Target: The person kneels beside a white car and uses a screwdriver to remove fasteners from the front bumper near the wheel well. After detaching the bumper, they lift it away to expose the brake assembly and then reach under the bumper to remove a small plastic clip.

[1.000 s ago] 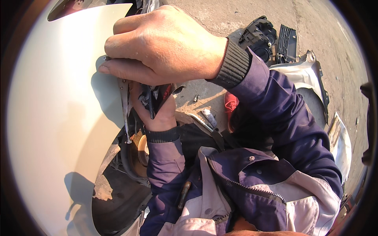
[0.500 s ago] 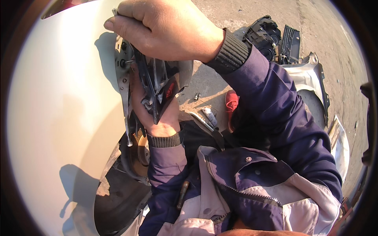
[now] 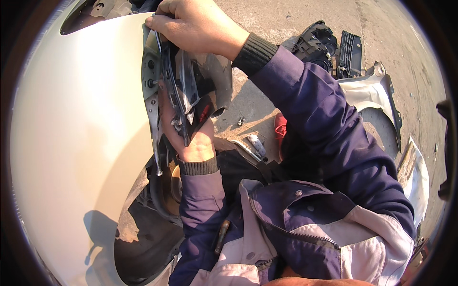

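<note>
A car headlight (image 3: 215, 78) with a clear, dark-backed lens stands at the front edge of a pale car fender (image 3: 90, 114). My right hand (image 3: 198, 26) is closed over its upper end, thumb and fingers pinched at the fender's top edge; the fingertips are partly hidden. From below, my left hand (image 3: 198, 143) supports the headlight's lower end, with the fingers reaching behind it and mostly out of sight. Between headlight and fender, a metal flange (image 3: 151, 102) with bolts and holes shows. A bolt-like metal end (image 3: 159, 171) sticks out at the flange's foot.
Below the fender opens the wheel arch (image 3: 148, 233), with a brake disc (image 3: 175, 183) inside. Black plastic car parts (image 3: 317, 45) and a silver fender (image 3: 367, 88) lie on the concrete to the right. Near my red shoe (image 3: 280, 128) lie a white tube-like object (image 3: 256, 144) and a small metal piece (image 3: 241, 121).
My right hand has moved slightly down and right, against the fender's top edge. The headlight's lens has turned more into view. My left hand has stayed nearly in place beneath it.
</note>
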Available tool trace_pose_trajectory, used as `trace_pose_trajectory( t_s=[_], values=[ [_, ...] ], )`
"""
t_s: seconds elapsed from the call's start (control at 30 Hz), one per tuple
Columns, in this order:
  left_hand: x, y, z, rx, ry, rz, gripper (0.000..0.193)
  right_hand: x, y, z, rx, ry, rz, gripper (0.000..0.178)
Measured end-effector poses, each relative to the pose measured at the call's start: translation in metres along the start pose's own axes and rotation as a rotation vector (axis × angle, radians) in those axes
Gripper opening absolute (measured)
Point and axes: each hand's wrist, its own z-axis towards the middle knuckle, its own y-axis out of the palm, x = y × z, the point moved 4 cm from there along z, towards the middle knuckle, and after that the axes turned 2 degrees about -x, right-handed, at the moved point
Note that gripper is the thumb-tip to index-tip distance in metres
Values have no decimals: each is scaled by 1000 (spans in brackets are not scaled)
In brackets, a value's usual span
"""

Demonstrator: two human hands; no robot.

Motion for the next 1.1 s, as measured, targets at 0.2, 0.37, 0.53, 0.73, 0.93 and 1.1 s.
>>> trace_pose_trajectory(
  t_s=[0.2,0.37,0.53,0.73,0.93,1.1],
  values=[
    [5,2,-1,-24,-16,69,77,3,8,6,-13,-78,-20,30],
    [5,-2,-2,11,57,154,84,-9,7,-3,6,-332,-289,26],
    [4,-1,1,59,105,124,85,-4,9,-3,0,-219,-44,22],
    [24,-8,-3,76,62,116,84,-11,10,-9,126,-517,-368,18],
    [33,-9,1,67,24,98,85,-7,14,-5,104,-521,-437,17],
    [32,-8,5,71,-24,122,78,-4,14,-6,118,-555,-402,17]
  ],
)
